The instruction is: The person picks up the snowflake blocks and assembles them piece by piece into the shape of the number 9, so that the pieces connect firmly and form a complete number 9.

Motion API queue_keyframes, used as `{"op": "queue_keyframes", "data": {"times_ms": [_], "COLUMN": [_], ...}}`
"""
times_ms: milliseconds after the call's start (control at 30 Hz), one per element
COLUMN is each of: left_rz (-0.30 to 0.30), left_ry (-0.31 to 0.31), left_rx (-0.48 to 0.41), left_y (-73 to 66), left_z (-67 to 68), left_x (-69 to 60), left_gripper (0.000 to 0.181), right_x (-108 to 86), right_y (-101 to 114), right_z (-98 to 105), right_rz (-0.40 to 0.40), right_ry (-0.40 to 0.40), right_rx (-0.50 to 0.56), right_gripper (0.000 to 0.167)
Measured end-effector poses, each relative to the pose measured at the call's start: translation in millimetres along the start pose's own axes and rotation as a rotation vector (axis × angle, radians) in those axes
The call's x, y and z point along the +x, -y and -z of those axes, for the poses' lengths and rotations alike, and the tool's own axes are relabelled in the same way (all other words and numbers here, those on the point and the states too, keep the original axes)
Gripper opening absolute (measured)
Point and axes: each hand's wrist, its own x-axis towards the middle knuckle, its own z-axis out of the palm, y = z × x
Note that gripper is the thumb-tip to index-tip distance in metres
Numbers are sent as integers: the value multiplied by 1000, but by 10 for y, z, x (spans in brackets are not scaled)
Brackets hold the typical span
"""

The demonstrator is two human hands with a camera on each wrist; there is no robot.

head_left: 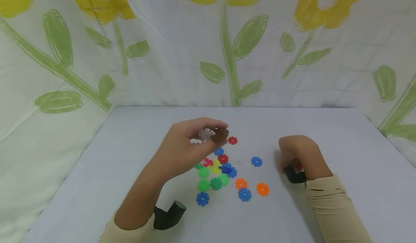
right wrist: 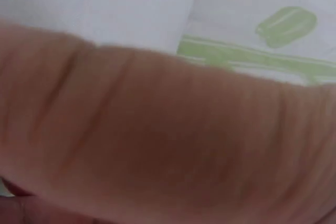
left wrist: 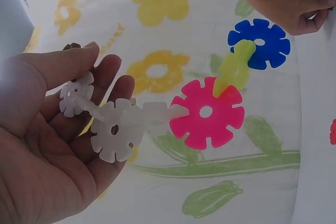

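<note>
My left hand (head_left: 182,145) pinches one end of a chain of linked plastic snowflake discs, raised above the table. A brown disc (head_left: 221,134) is between thumb and fingers. In the left wrist view the chain runs on through white discs (left wrist: 116,129), a pink disc (left wrist: 191,127), a yellow disc (left wrist: 231,72) and a blue disc (left wrist: 270,51) at its far end. My right hand (head_left: 299,152) is bent down low over the table's right side, fingers curled. A dark red piece (right wrist: 16,188) shows by its fingers in the right wrist view; its shape is mostly hidden.
Loose snowflake discs lie mid-table, including green discs (head_left: 203,185), blue discs (head_left: 245,194), orange discs (head_left: 262,189) and a red disc (head_left: 232,140). The white table (head_left: 130,127) meets a flower-printed cloth (head_left: 169,55) behind. Black wrist mounts (head_left: 169,216) stick out from both wrists.
</note>
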Motion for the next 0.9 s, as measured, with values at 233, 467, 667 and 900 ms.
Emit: {"op": "queue_keyframes", "data": {"times_ms": [233, 467, 667, 900], "left_rz": [23, 141, 139, 126], "left_ry": [5, 65, 80, 136], "left_rx": [-17, -52, -22, -28], "left_y": [-17, -17, 0, 50], "left_z": [22, 23, 8, -10], "left_x": [0, -2, 3, 15], "left_gripper": [27, 25, 24, 25], "right_x": [24, -15, -132, -358], "right_y": [-51, -82, 30, 315], "right_z": [27, 204, 300, 302], "right_rz": [47, 277, 487, 717], "right_ry": [34, -54, -225, -443], "right_rx": [83, 206, 263, 322], "right_gripper": [30, 25, 16, 8]}}
